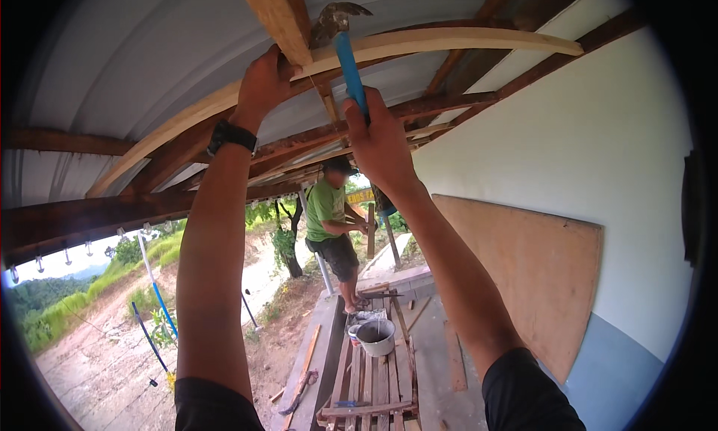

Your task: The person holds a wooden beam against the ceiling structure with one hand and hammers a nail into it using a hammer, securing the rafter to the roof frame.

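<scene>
With the right grip (380, 143), grasping the hammer (349, 68) by the lower part of its blue handle, and holding its metal head higher than this grip. Crossing the long pale strip (464, 38) in view with the handle. With the left grip (262, 87), touching the same strip just beside the end of the thick beam (280, 20), to the left of the hammer; here not being able to tell if clenching around the wood or only pressing. Lower down, seeing a pale bucket (376, 341) standing on the slatted counter (365, 411).
</scene>
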Motion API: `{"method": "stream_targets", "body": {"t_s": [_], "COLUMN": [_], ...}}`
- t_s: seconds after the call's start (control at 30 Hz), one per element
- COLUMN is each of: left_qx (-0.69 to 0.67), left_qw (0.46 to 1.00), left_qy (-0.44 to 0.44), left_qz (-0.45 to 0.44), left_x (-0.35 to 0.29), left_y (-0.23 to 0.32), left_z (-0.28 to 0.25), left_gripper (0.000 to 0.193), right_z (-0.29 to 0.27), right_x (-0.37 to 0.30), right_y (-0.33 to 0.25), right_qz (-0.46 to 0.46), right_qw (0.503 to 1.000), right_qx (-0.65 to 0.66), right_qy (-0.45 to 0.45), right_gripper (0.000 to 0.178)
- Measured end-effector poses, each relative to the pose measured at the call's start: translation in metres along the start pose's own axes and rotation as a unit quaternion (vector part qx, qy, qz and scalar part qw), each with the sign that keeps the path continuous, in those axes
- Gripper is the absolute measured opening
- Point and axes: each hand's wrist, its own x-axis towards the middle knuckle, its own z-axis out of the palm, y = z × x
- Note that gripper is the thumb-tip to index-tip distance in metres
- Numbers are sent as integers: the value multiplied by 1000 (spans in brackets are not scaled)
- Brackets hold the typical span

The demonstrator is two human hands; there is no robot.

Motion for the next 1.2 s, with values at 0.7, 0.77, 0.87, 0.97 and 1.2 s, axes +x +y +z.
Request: {"method": "stream_targets", "body": {"t_s": [0.7, 0.77, 0.87, 0.97, 1.2], "left_qx": [40, 54, 12, 24, 2], "left_qw": [999, 998, 1000, 999, 1000], "left_qy": [6, 6, 20, 7, -4], "left_qz": [16, 17, 21, 22, 22], "left_x": [8, 6, 7, 4, 6], "left_y": [-4, -6, -4, -7, -10], "left_z": [6, 6, 9, 10, 5], "left_gripper": [40, 40, 40, 39, 43], "right_z": [-36, -24, -11, -22, -21], "right_x": [11, 15, 19, 7, 1], "right_y": [-44, -7, 37, 32, 13], "right_qz": [-123, -51, -63, 45, 47], "right_qw": [956, 995, 995, 997, 998], "right_qx": [199, -17, -35, 56, 36], "right_qy": [178, 79, 74, 15, -30], "right_gripper": [28, 29, 21, 22, 28]}}
